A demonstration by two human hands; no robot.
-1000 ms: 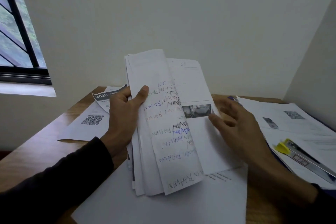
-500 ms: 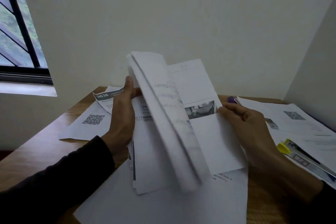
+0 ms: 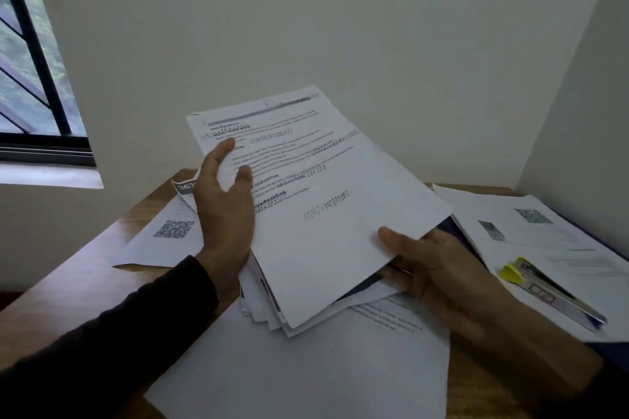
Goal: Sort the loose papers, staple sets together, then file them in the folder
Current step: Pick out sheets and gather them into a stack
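Observation:
A fanned stack of printed papers (image 3: 316, 214) is held above the wooden table, its top sheet showing typed lines and scribbles. My right hand (image 3: 432, 275) grips the stack's lower right edge, thumb on top and fingers underneath. My left hand (image 3: 224, 207) is at the stack's left edge with fingers spread and loose, its thumb near the top sheet. A yellow-tipped metal stapler (image 3: 551, 289) lies on papers at the right. A dark blue folder (image 3: 452, 224) shows under those right-hand papers.
A large blank sheet (image 3: 306, 367) lies on the table (image 3: 85, 286) below the stack. A page with a QR code (image 3: 170, 235) and a leaflet numbered 363 (image 3: 185, 187) lie at the left. Walls close in behind and on the right; a window is at far left.
The folded-over sheets have been flipped flat, and a typed page now faces up. My left hand let go of the stack's edge and opened. My right hand moved down to grip the lower right edge.

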